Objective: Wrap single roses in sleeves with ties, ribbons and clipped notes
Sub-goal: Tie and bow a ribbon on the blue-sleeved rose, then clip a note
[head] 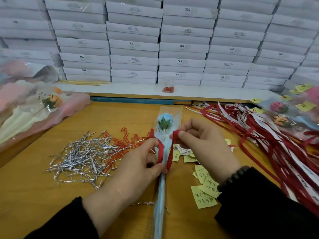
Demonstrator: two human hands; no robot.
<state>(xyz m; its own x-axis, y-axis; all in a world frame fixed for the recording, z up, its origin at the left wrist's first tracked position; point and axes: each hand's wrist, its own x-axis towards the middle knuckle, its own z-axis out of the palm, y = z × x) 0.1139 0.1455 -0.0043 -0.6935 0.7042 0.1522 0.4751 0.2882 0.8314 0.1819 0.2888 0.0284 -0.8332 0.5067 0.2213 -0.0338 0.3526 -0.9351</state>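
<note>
Left hand (138, 163): grip pinching the red satin ribbon (161, 152) at the gathered neck of the sleeve, thumb and fingers curled round the crossing point. Right hand (198, 144): grip pinching the ribbon's other length, drawn up into a loop just right of the stem. Item in work: one blue paper rose in a clear printed plastic sleeve (166, 125), lying flat on the orange wooden tabletop (34, 195), long axis running straight away from the person, bloom at the far end, twisted tail toward the near edge; it lies between both hands, the left nearer the tie point. Judged step: knotting the bow; the next pull likely runs sideways across that axis. Adjacent stock: heap of silver foil twist ties (81, 157) to the left, touching a scatter of orange-red paper clips (126, 140); yellow handwritten notes (205, 190) to the right; loose red and white ribbons (259, 128) far right; stacked white cardboard boxes (134, 45) behind.
</note>
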